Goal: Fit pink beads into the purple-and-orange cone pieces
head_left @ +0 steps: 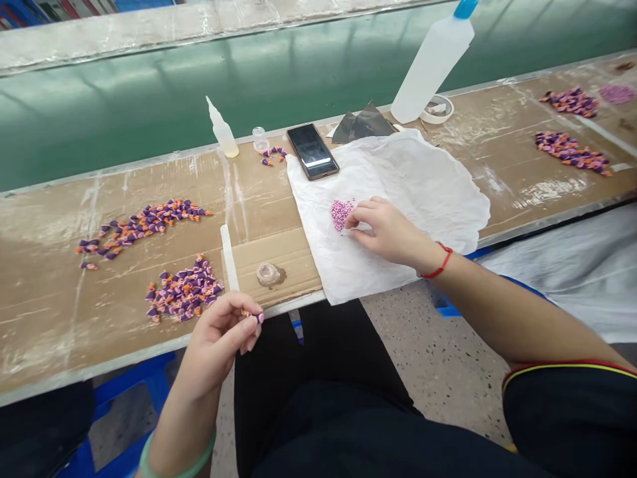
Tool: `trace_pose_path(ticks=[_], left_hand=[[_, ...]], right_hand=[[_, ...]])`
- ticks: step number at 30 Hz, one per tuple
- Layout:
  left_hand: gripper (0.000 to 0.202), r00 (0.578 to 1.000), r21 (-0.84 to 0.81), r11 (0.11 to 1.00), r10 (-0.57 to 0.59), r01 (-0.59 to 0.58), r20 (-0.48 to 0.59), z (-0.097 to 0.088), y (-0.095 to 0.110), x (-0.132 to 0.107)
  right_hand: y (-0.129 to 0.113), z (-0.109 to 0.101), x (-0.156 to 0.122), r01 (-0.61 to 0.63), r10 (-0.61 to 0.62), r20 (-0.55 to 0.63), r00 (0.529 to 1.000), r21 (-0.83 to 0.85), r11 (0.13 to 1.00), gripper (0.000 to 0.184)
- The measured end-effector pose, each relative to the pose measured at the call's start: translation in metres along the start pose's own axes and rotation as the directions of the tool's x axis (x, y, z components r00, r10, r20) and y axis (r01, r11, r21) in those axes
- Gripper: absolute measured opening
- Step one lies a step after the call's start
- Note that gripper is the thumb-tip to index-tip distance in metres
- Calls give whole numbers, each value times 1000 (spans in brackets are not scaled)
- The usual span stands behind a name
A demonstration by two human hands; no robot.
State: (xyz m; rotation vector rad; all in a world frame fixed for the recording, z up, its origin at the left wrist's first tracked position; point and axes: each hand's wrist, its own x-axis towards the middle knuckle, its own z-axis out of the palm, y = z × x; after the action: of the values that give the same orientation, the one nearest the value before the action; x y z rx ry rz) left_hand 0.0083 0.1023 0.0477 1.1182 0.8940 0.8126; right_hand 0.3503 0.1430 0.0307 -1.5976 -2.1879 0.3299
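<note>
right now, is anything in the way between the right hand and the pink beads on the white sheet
Nothing visible: the right hand is at the edge of the pink beads. The phone lies farther back, out of the way.

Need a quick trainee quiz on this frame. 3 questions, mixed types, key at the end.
1. True or false: a red cord circles the right wrist.
2. Fill in: the right hand is at a heap of tiny pink bits, which lies on a white ____.
3. Multiple choice: what does the left hand hold?
A) a roll of tape
B) a small purple, pink and orange piece
C) a blue-capped bottle

Key: 1 true; 2 sheet; 3 B.
</note>
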Motion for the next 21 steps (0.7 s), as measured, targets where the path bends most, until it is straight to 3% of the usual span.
trace_pose_path(ticks=[7,12,18,21], left_hand=[[30,999,24,999,-40,41,-33,7,-6,-3],[31,998,136,990,-35,41,-45,15,-6,-6],[22,999,292,956,26,-17,-29,37,2,3],[20,998,338,939,69,-61,-12,52,4,16]], right_hand=[[-1,5,2,13,-11,40,999,-48,999,10],[-6,12,5,51,-45,54,998,-129,990,17],[-11,16,5,100,-83,87,993,-223,970,23],[-23,10,-1,150,-134,94,987,-190,970,20]])
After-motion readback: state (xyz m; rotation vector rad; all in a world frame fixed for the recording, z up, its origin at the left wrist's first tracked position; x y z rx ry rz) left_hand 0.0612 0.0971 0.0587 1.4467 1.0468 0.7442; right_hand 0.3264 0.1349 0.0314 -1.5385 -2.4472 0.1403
